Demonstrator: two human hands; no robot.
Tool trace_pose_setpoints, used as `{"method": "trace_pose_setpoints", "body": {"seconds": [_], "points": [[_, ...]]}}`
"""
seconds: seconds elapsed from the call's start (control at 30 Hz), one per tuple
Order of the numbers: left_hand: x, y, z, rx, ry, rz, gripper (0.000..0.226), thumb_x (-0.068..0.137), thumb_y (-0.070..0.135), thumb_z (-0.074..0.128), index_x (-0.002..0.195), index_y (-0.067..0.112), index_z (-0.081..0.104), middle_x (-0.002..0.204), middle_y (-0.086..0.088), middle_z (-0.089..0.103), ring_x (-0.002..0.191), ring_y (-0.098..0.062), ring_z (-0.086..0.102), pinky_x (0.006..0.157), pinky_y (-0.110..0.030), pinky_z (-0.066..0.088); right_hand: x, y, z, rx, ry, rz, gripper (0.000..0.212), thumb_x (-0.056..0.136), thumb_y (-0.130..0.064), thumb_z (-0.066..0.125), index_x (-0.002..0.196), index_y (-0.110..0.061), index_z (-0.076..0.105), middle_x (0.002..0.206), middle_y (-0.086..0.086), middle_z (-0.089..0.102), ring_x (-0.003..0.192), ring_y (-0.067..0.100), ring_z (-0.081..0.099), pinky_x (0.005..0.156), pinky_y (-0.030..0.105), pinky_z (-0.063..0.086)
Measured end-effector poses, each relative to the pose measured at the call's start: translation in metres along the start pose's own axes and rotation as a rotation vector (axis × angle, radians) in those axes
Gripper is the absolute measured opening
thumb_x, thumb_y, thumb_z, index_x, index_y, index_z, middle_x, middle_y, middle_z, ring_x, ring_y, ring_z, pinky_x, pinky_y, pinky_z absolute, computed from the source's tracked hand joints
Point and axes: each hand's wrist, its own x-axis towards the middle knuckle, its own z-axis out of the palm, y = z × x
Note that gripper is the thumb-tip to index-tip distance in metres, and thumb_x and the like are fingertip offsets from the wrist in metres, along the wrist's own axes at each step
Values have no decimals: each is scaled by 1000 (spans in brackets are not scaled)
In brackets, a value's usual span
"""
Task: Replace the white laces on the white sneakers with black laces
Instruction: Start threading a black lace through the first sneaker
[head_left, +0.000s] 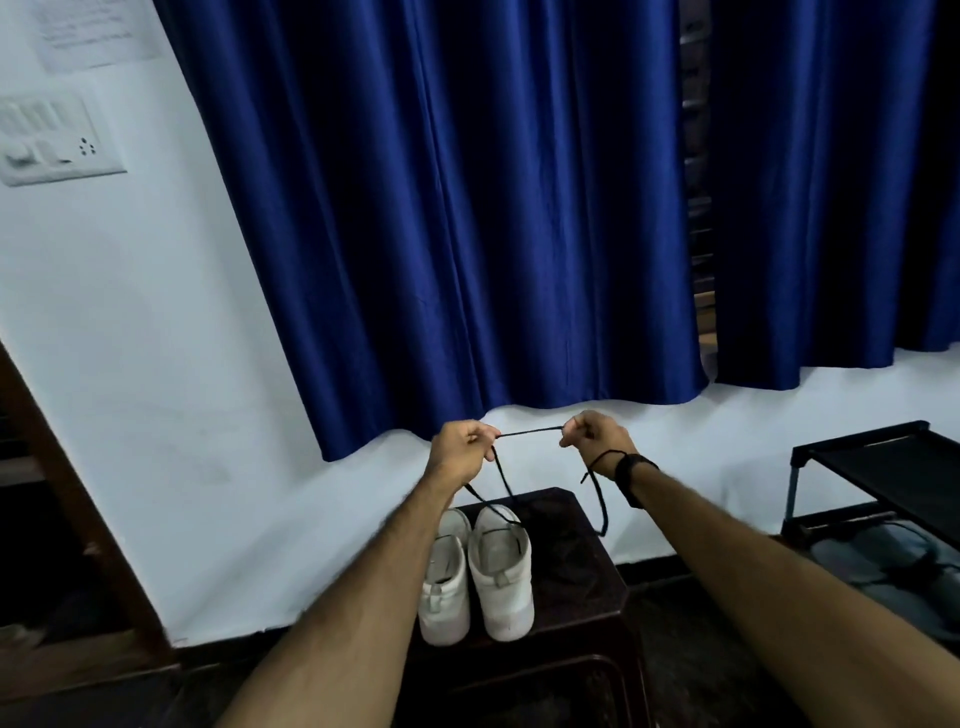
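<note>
A blue curtain (493, 208) hung across the white wall (156, 364) and filled the upper frame, with a switch panel (54, 137) at the ten o'clock edge. A dark shoe rack (883, 467) stood at four o'clock. Below centre, a dark wooden stool (582, 587) carried the pair of white sneakers (475, 571), set side by side with heels toward the camera, at six o'clock. Above them, both arms reached forward. The left hand (460, 449) and the right hand (597, 441) were raised level with the curtain hem, fingers curled and pinching a black lace (530, 431) drawn taut between them. From the left hand the lace dropped toward the right-side sneaker, appearing to enter its eyelets; from the right hand a loose end dangled over the stool. A dark band (631, 478) circled the right wrist.
</note>
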Motion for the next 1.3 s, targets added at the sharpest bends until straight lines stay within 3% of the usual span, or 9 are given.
{"method": "trace_pose_setpoints", "body": {"seconds": [0.17, 0.3, 0.5, 0.67, 0.73, 0.83, 0.9, 1.03, 1.3], "points": [[7, -9, 3, 39, 26, 5, 24, 98, 14, 52, 85, 2, 67, 63, -9, 68, 45, -12, 56, 40, -16, 39, 11, 4, -9, -20, -51, 4, 19, 88, -35, 67, 75, -23, 59, 77, 0, 60, 72, 14, 55, 65, 22, 42], [11, -9, 8, -10, -2, -36, 33, 99, 24, 54, 81, -1, 65, 61, -14, 69, 54, -25, 68, 47, -23, 48, 12, 13, -9, -58, -45, 17, 21, 86, -34, 70, 70, -25, 60, 84, 4, 63, 73, 14, 56, 62, 20, 41], [11, -24, -1, 519, 132, 5, 42, 96, 50, 50, 67, 22, 60, 65, 7, 70, 75, -20, 67, 75, -39, 54, 10, 16, -5, -24, 99, 139, 21, 91, -35, 62, 86, -14, 62, 96, 9, 63, 86, 24, 60, 77, 31, 49], [8, -24, -7, 414, 58, -16, 40, 96, 48, 49, 70, 22, 64, 58, 10, 68, 67, -16, 68, 74, -40, 58, -4, 20, 14, -249, -140, 125, 13, 86, -39, 66, 82, -28, 62, 104, 3, 67, 106, 24, 58, 90, 34, 47], [7, -23, -7, 360, 51, 0, 41, 96, 47, 49, 68, 22, 64, 57, 10, 68, 64, -16, 67, 74, -41, 58, -9, 16, 25, -339, -247, 68, 29, 82, -35, 70, 110, -32, 61, 126, -1, 56, 124, 23, 45, 104, 40, 39], [5, -21, -3, 336, 56, 7, 41, 96, 47, 50, 69, 21, 65, 58, 7, 68, 64, -17, 65, 73, -40, 57, -15, 0, 42, 187, -505, 20, 62, 84, -3, 67, 140, -15, 44, 137, 8, 51, 121, 23, 50, 105, 39, 41], [4, -22, 2, 358, 59, 6, 42, 97, 48, 49, 73, 19, 68, 63, 5, 68, 69, -17, 65, 73, -38, 55, -17, -11, 51, 386, -614, 13, 49, 89, 5, 57, 135, -11, 48, 120, 11, 62, 102, 20, 59, 89, 33, 48], [2, -35, 8, 383, 53, -35, 40, 95, 49, 52, 72, 20, 68, 67, 3, 67, 74, -20, 65, 72, -35, 53, -13, -16, 60, 258, -496, -75, 22, 97, -18, 56, 113, -8, 66, 79, -2, 61, 65, 7, 48, 61, 16, 42], [0, -83, 19, 388, 36, -173, 49, 91, 57, 52, 72, 13, 63, 75, 4, 67, 90, -24, 61, 83, -37, 52, -1, 34, 64, -242, -391, -42, 13, 86, -20, 65, 90, -17, 76, 95, 2, 74, 93, 15, 65, 75, 18, 43]]}}
